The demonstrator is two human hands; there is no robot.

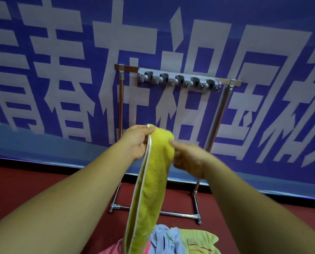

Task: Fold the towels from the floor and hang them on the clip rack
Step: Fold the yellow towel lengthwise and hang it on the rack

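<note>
The left hand [138, 142] and right hand [187, 158] grip a half-folded yellow towel [149, 180]. No towel hangs on the clip rack [178, 80] yet, and more towels [171, 239] wait on the floor [43, 180].

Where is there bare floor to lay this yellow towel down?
Bare red floor lies left of the rack base, between the banner's bottom edge and the left arm; a thinner strip lies right of the base. It is crowded near you, where the towel pile sits.
</note>
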